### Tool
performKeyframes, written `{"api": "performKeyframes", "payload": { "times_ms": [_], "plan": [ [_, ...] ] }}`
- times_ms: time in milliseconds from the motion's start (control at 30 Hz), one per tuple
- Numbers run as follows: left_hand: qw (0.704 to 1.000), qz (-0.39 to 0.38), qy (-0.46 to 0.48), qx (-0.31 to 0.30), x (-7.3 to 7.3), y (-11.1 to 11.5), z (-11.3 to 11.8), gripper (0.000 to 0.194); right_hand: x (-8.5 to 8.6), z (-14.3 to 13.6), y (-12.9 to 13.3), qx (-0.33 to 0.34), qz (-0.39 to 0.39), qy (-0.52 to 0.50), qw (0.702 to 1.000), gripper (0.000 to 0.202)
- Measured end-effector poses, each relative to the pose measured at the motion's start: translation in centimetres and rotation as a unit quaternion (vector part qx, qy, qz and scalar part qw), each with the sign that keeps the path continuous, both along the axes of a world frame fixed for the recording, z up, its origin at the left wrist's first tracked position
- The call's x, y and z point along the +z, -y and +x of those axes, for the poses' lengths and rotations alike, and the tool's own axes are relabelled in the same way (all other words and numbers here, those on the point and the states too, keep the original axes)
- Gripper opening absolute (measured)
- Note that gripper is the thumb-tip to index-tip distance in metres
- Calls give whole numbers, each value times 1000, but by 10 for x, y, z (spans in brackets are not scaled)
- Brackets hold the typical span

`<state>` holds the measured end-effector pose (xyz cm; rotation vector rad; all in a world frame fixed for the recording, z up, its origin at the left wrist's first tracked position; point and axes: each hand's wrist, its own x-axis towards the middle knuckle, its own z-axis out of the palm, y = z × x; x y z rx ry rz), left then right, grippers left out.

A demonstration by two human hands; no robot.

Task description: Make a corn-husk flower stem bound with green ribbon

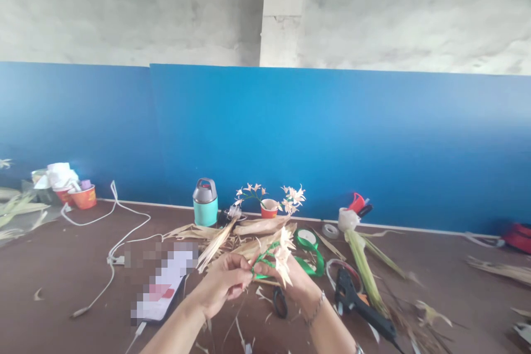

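Note:
Over the middle of the table, my right hand (292, 277) is closed around a stem of pale husk flowers (284, 257). Green wrapping covers the stem, and its blossoms lean over my right fingers. My left hand (226, 281) pinches at the stem's lower left end, its thumb and fingertips pressed together on the green part. A strip of green ribbon (317, 265) runs behind my right wrist from a ribbon spool (307, 238). Whether that strip joins the stem is hidden by my fingers. Black scissor handles (279, 303) lie just below my right hand.
Dried husks (261, 227) spread behind my hands. To the right lie a black glue gun (360, 310) and green stalks (365, 265). At left are a phone (166, 287) and white cable (112, 249). A turquoise flask (206, 211) and flower cup (269, 210) stand by the blue partition (265, 133).

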<state>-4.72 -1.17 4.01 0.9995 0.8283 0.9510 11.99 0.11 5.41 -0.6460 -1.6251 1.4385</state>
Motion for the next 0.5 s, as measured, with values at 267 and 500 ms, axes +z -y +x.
{"api": "performKeyframes", "payload": {
  "times_ms": [267, 500],
  "plan": [
    [995, 41, -84, -15, -1, -5, -5, 18, -10, 1, -3, -9, -31, -9, 999, 22],
    [970, 129, -207, -4, 6, -6, -11, 13, -12, -2, -5, -4, -71, -31, 997, 28]
  ]
}}
